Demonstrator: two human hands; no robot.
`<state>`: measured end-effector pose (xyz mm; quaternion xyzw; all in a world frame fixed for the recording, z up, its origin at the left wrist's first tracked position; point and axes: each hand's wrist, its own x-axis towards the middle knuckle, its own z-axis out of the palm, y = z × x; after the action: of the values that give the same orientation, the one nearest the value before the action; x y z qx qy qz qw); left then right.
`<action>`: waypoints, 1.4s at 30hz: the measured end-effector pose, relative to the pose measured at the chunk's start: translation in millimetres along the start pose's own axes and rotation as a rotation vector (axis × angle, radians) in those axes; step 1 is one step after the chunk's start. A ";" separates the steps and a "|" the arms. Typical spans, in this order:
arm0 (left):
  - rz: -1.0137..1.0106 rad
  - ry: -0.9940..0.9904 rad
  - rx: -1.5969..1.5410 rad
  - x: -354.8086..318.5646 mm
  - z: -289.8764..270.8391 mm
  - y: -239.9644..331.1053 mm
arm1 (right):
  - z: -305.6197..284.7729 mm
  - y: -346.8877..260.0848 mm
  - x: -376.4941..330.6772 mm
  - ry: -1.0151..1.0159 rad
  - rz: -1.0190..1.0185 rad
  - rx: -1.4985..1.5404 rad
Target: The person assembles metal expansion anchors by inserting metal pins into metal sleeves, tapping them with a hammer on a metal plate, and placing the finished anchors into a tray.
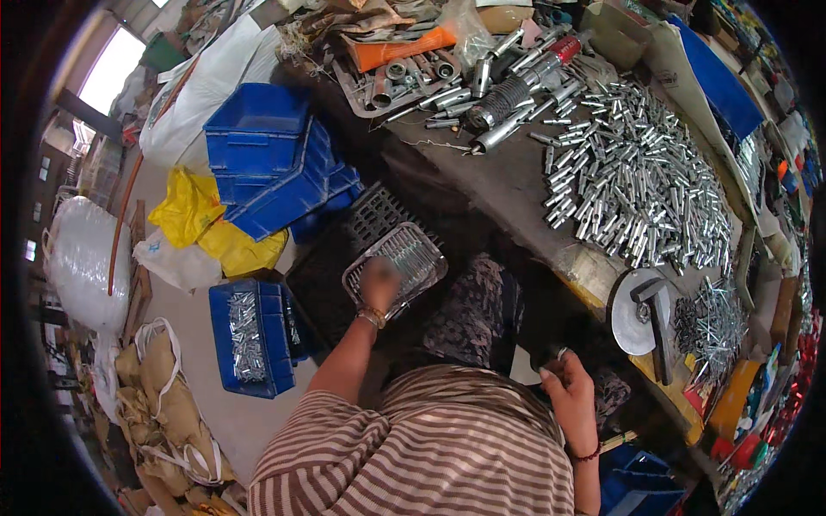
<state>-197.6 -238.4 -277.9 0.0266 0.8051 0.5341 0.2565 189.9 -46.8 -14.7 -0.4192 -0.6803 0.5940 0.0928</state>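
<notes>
A person in a striped top sits at a long workbench (508,185), seen from above. The bench carries a broad heap of short silver metal tubes (641,185) across its middle, and beyond that heap, at the far end of the bench, a tray of larger pipes and fittings (404,82) lies beside an orange cone (400,49). Left of the bench on the floor stands a stack of blue plastic bins (275,163), with yellow bags (202,219) below it and another blue bin holding silver tubes (251,335) nearer the person. At the bench's near edge sits a round grey metal disc with a dark lever (644,314), and just right of it a small pile of thin metal pins (714,322). Just off the bench's near-left corner is a clear plastic basket of silver tubes (404,258). The left hand (379,284) reaches into that basket, fingers curled down among the tubes; whether it grips one cannot be told. The right hand (568,383), below the bench edge near the lap, is closed around a small silver piece (559,353).
</notes>
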 end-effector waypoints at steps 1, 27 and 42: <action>-0.011 0.046 0.031 5.7 -3.0 -8.6 | 0.6 0.7 0.5 -0.001 0.001 0.000; 0.757 0.103 0.013 -56.3 69.5 244.8 | -0.7 20.3 1.4 0.114 -0.096 -0.112; 1.216 -0.185 0.695 -132.9 162.2 335.4 | -23.1 29.8 -27.9 0.241 -0.194 -0.163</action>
<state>-88.3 0.4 18.0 0.5972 0.7464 0.2904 -0.0432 235.7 -50.6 -24.4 -0.4261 -0.7474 0.4705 0.1961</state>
